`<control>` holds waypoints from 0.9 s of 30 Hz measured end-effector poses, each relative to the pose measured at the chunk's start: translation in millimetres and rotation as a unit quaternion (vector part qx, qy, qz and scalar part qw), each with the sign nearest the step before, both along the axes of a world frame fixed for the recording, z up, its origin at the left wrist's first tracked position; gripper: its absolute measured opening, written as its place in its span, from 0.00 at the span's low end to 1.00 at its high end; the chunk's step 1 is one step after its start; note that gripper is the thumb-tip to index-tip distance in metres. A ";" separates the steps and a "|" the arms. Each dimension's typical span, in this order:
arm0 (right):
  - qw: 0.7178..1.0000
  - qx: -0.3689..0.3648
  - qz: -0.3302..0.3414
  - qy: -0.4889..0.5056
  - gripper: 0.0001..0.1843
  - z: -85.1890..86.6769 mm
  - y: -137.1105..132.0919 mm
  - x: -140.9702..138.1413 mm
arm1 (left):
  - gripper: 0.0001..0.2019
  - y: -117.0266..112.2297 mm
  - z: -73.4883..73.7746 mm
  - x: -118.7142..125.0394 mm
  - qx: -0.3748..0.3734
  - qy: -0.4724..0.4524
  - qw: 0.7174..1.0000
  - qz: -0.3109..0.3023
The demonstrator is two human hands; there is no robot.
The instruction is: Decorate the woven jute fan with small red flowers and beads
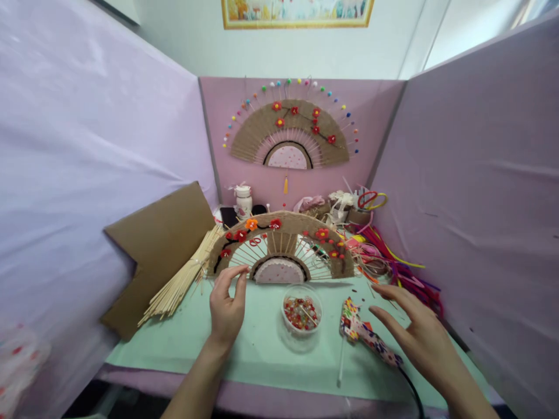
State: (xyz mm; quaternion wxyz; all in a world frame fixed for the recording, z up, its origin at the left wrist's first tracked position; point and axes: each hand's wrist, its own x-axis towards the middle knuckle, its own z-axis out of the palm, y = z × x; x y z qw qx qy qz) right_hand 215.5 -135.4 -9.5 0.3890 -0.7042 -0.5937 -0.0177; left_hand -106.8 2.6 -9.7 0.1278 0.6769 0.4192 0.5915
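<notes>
A fan-shaped craft piece (282,241) with red and orange flowers stands upright on the table, its half-round base patterned pale pink. My left hand (227,302) is at its lower left edge, thumb and fingers apart with nothing between them; whether the fingertips touch the fan I cannot tell. My right hand (413,329) hovers at the right, fingers spread and holding nothing. Just left of it lies a flower-patterned glue gun (369,337) with a black cord. Between my hands sits a clear round tub (301,314) of red, amber and clear beads, with a small stick in it.
Thin wooden sticks (186,276) lie bundled at the left beside brown cardboard (161,244). Colourful pipe cleaners (397,262) and scissors (371,199) are at the back right. A finished-looking fan (253,137) hangs on the pink back panel. A white jar (243,201) stands behind.
</notes>
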 end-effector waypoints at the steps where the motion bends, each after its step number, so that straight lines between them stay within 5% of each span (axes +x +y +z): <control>1: 1.000 -0.021 -0.007 0.019 0.27 -13.5 -9.4 6.2 | 0.08 -3.3 -3.8 1.0 -0.013 0.004 1.000 -0.009; 5: 0.993 -0.118 -0.016 0.027 0.27 -46.5 -29.4 17.1 | 0.09 -11.5 -4.9 8.7 -0.049 0.035 0.997 -0.048; 12: 0.976 -0.204 -0.043 -0.055 0.30 -58.3 -29.9 9.7 | 0.05 -13.1 15.9 29.1 -0.046 0.210 0.963 -0.164; 18: 0.972 -0.223 -0.040 -0.056 0.29 -69.7 -27.9 2.2 | 0.06 -1.6 26.3 59.1 -0.054 0.418 0.872 -0.249; 27: 0.975 -0.222 -0.005 0.003 0.24 -67.2 -15.3 -3.9 | 0.08 7.9 26.6 75.7 -0.044 0.577 0.772 -0.265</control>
